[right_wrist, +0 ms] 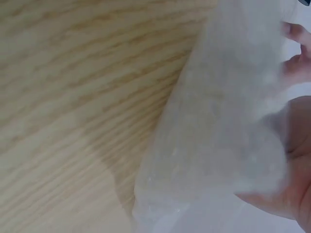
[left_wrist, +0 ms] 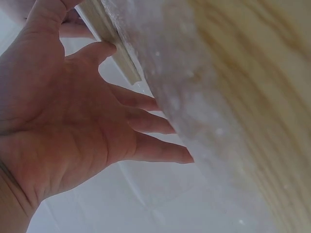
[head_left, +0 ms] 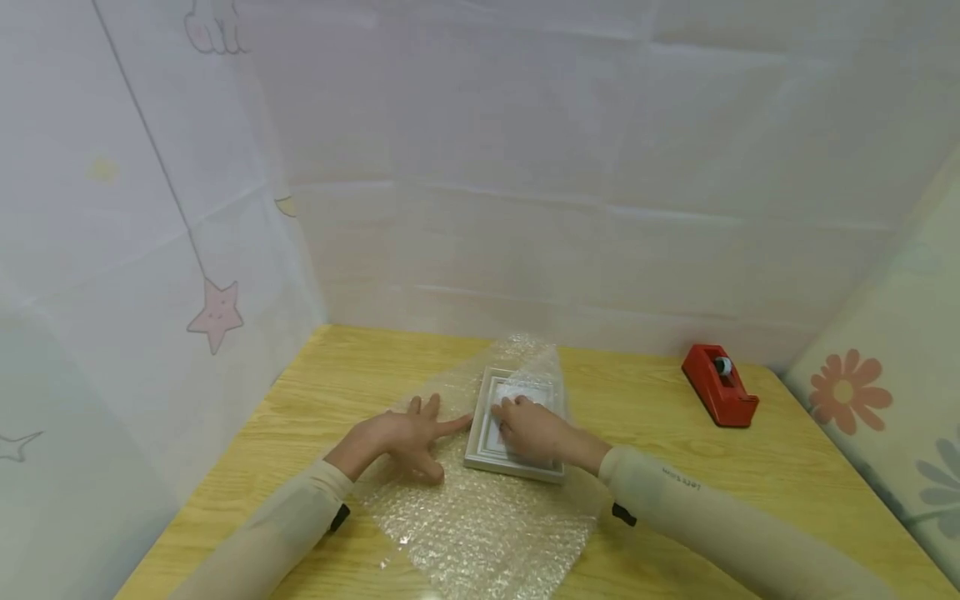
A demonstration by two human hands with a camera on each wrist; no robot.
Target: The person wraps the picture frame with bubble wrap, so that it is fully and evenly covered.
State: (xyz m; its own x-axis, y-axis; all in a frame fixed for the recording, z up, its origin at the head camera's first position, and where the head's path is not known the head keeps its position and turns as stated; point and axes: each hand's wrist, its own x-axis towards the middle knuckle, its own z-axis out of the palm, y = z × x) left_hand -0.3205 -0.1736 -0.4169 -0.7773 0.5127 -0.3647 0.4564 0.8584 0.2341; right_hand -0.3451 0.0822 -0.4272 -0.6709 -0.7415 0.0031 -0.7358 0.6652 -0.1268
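A silver-white picture frame (head_left: 480, 448) lies on a sheet of bubble wrap (head_left: 487, 521) on the wooden table. My left hand (head_left: 408, 437) is spread over the wrap at the frame's left side. One outstretched fingertip of it meets the frame edge (left_wrist: 119, 53), as the left wrist view also shows. Over the frame's middle, my right hand (head_left: 536, 429) has its fingers curled, pinching the bubble wrap (right_wrist: 218, 126), which rises off the table in the right wrist view. That wrap partly covers the right palm (right_wrist: 296, 145); its fingertips are blurred there.
A red tape dispenser (head_left: 722, 387) with a tape roll stands at the table's far right. White printed sheeting (head_left: 487, 167) hangs behind the table and along both sides. Part of the wrap reaches beyond the frame's top edge; another part spreads toward the front.
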